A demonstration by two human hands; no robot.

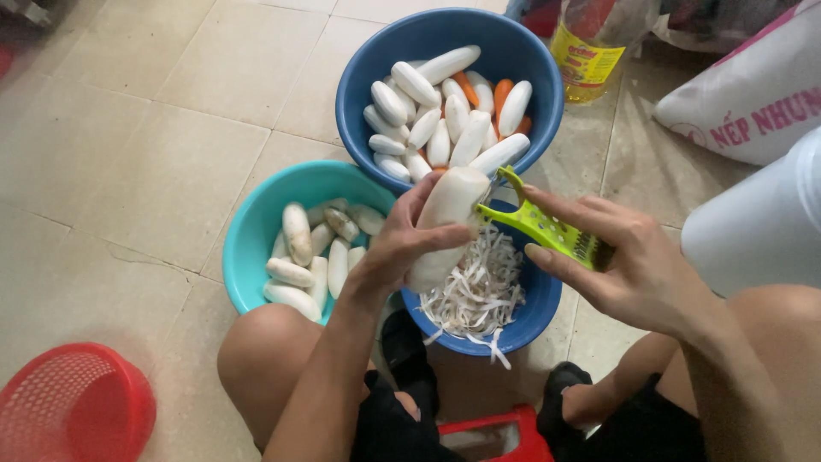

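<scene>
Left hand: my left hand (402,244) was wrapped around a white radish (445,224), fingers closed over its upper half, holding it tilted above the small blue basin (539,312).
Right hand: my right hand (629,265) gripped a yellow-green peeler (539,224), thumb and fingers closed on its handle, the blade end touching the top of the radish at about 10 o'clock from that hand.
Radish: it sat at the middle of the view, at 12 o'clock from my knees, smooth and pale where the skin was off.
Small blue basin: it stood directly under both hands and held a heap of white peelings (479,295), some strips hanging over its near rim.
Big blue basin: the big blue basin (363,73) stood at 12 o'clock from the radish, touching the small one, heaped with peeled white radishes and a few orange carrots (503,92).
Teal basin: the teal basin (248,231) lay at 9 o'clock from my left hand, holding unpeeled, dirt-marked radishes (298,233).
Floor: the beige tiled floor (128,154) carried everything.
Red basket: a red mesh basket (73,406) stood at 8 o'clock, well apart.
Bottle: a yellow-labelled oil bottle (590,51) stood at 1 o'clock, beside a white sack (753,103).
</scene>
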